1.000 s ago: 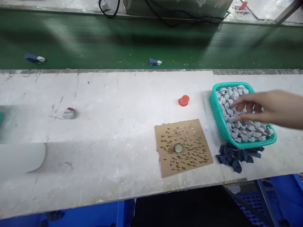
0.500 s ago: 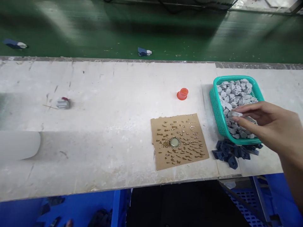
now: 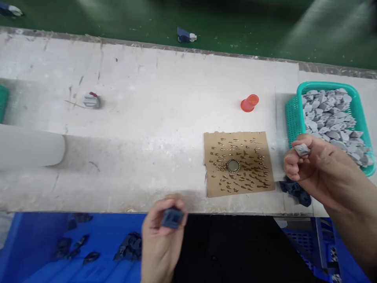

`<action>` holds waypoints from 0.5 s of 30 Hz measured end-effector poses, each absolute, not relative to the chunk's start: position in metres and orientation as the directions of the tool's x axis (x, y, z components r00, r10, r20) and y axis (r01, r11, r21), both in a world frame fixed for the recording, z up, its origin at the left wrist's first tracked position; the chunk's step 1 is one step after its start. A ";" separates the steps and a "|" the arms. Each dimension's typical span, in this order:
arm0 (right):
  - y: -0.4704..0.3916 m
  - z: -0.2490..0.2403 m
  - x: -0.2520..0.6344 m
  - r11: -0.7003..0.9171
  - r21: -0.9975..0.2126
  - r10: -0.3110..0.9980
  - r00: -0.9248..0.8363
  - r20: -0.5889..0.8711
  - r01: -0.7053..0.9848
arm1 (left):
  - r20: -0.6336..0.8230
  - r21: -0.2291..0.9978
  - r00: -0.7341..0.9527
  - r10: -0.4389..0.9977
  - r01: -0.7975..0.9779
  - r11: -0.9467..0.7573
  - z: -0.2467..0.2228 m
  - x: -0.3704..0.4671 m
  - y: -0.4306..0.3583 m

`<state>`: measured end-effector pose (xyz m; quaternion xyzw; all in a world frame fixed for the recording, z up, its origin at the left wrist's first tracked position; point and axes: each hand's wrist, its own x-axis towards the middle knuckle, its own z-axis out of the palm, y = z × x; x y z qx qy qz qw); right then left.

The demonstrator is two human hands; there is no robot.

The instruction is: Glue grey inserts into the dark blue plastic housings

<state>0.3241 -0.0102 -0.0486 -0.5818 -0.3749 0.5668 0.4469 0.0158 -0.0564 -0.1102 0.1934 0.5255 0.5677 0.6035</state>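
White, scuffed bench (image 3: 153,129) fills the frame. At lower centre my left hand (image 3: 160,243) pinches a dark blue part (image 3: 172,217); at right my right hand (image 3: 318,169) grips a grey piece (image 3: 302,149) beside the green basket (image 3: 292,118). Between them lies cardboard (image 3: 238,163), orange cap (image 3: 249,103) above.

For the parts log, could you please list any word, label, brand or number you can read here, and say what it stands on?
None: no readable text anywhere.
The dark blue part in the left hand is blurred.
The grey piece in the right hand is plain.
The cardboard sheet bears only gold blobs, no letters.
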 end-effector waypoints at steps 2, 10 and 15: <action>-0.011 -0.050 0.318 -0.353 -0.933 0.933 0.044 -0.357 -0.072 | -0.378 0.766 0.032 0.925 -0.550 0.332 -0.109 0.032 -0.052; -0.022 -0.056 0.305 -0.217 -0.860 0.969 -0.007 -0.248 0.461 | -0.282 0.485 0.367 0.887 -0.743 0.462 -0.111 0.058 -0.034; -0.027 -0.064 0.298 0.224 -0.412 0.974 -0.196 0.110 0.883 | -0.282 0.629 0.250 0.926 -0.681 0.375 -0.114 0.060 -0.037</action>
